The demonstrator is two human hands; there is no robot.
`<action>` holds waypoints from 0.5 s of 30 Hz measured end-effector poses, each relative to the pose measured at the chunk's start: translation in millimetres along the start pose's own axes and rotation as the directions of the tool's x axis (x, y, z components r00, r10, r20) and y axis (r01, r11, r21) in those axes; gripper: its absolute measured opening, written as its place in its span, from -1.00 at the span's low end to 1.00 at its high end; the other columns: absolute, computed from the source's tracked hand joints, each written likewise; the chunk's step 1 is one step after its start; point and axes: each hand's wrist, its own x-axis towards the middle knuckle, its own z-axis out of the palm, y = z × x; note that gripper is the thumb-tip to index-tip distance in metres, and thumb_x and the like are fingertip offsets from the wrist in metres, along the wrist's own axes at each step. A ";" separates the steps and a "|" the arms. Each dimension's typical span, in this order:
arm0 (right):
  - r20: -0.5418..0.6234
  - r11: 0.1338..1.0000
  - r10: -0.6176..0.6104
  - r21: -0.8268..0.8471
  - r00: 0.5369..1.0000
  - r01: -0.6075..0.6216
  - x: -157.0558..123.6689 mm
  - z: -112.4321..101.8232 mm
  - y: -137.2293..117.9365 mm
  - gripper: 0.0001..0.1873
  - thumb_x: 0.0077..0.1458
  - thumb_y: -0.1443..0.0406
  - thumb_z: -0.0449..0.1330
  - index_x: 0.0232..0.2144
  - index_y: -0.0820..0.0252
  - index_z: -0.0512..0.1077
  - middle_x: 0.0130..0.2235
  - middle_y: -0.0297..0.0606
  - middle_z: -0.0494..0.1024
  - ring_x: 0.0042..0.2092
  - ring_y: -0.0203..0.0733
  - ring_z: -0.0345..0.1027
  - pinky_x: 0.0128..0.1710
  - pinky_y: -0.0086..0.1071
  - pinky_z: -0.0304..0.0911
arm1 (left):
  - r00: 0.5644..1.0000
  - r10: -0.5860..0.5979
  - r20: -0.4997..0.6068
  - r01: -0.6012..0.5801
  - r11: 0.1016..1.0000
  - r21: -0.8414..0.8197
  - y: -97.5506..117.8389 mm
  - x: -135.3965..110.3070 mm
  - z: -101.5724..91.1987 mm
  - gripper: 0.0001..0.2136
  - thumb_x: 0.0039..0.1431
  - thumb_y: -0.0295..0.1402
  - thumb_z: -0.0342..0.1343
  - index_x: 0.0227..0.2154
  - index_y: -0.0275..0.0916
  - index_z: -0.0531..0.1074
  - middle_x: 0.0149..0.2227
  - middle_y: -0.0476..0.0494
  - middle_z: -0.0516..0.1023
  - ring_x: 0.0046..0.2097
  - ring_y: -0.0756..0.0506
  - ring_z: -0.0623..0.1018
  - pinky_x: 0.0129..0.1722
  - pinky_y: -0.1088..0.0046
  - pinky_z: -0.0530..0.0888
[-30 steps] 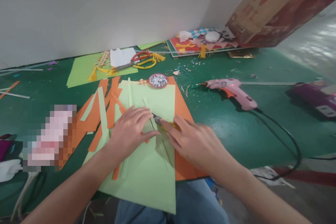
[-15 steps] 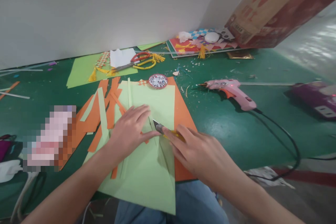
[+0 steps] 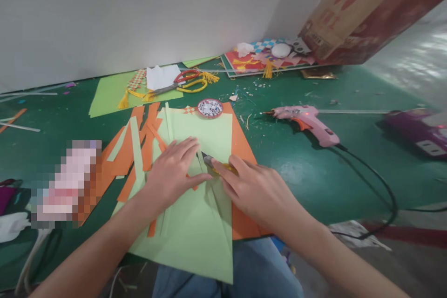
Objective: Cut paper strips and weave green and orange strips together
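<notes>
My left hand (image 3: 174, 172) lies flat with fingers spread on a light green paper sheet (image 3: 199, 237), pressing it down. My right hand (image 3: 254, 188) is closed round a yellow utility knife (image 3: 214, 164), whose blade tip touches the green sheet just right of my left fingertips. The green sheet lies on an orange sheet (image 3: 242, 149). Several cut green and orange paper strips (image 3: 138, 149) lie to the left of my left hand.
A pink hot glue gun (image 3: 307, 118) with a black cord lies to the right. A small round dish (image 3: 210, 107) sits at the sheet's far edge. Red-handled scissors (image 3: 181, 79), tassels and more paper lie near the wall. A cardboard box (image 3: 363, 14) stands at the far right.
My right hand drew the knife toward me along the green sheet, then moved it back up to the far end of the cut. My left hand stayed pressed on the paper.
</notes>
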 end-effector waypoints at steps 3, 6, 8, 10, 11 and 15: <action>0.068 1.000 0.005 0.007 0.998 -0.006 5.7 -2.0 0.2 -0.60 0.18 0.36 0.01 0.05 0.17 0.39 -0.33 -0.21 0.45 -0.47 -0.32 0.33 -0.60 -0.41 -0.05 | 1.000 0.001 0.018 -0.001 1.000 0.015 -0.3 -0.1 -0.5 -0.36 0.17 0.13 -0.16 0.06 -0.31 0.32 0.12 -0.31 0.40 0.14 -0.22 0.41 0.17 0.13 0.31; 0.084 1.000 0.011 0.011 0.996 -0.012 8.5 -3.8 0.5 -0.59 0.18 0.37 0.00 0.06 0.18 0.39 -0.31 -0.19 0.45 -0.45 -0.31 0.34 -0.60 -0.41 -0.04 | 1.000 -0.006 0.028 0.006 1.000 0.014 0.6 0.0 -1.5 -0.38 0.17 0.11 -0.12 0.07 -0.31 0.30 0.13 -0.32 0.40 0.15 -0.22 0.40 0.18 0.13 0.30; 0.094 1.000 0.013 0.016 0.996 -0.014 8.9 -4.3 1.0 -0.59 0.18 0.37 0.00 0.06 0.18 0.38 -0.31 -0.19 0.45 -0.45 -0.31 0.34 -0.60 -0.41 -0.04 | 0.999 -0.027 0.031 0.027 1.000 0.001 1.5 0.0 -1.8 -0.39 0.15 0.11 -0.09 0.06 -0.31 0.30 0.13 -0.32 0.40 0.15 -0.23 0.40 0.17 0.13 0.31; 0.104 1.000 0.013 0.022 0.994 -0.015 8.7 -4.0 1.6 -0.59 0.19 0.37 -0.01 0.07 0.18 0.37 -0.31 -0.19 0.45 -0.46 -0.32 0.34 -0.60 -0.42 -0.04 | 0.997 -0.063 0.047 0.064 0.998 -0.016 2.2 -0.1 -1.7 -0.40 0.13 0.11 -0.05 0.04 -0.28 0.30 0.13 -0.31 0.40 0.15 -0.23 0.41 0.16 0.13 0.32; 0.108 1.000 0.012 0.024 0.994 -0.015 8.7 -3.8 2.0 -0.58 0.19 0.37 -0.01 0.08 0.18 0.37 -0.30 -0.19 0.45 -0.46 -0.33 0.34 -0.60 -0.42 -0.03 | 0.995 -0.082 0.058 0.083 0.996 -0.025 2.4 -0.2 -1.5 -0.40 0.12 0.11 -0.03 0.03 -0.27 0.30 0.13 -0.30 0.40 0.15 -0.24 0.40 0.16 0.12 0.32; 0.125 1.000 0.018 0.021 0.992 -0.021 10.9 -4.2 2.8 -0.58 0.19 0.36 0.00 0.09 0.15 0.36 -0.27 -0.18 0.46 -0.44 -0.31 0.35 -0.59 -0.42 -0.03 | 0.992 -0.097 0.078 0.101 0.993 -0.052 2.4 -0.7 -1.2 -0.44 0.12 0.09 0.00 0.02 -0.25 0.29 0.14 -0.31 0.38 0.16 -0.25 0.39 0.16 0.09 0.31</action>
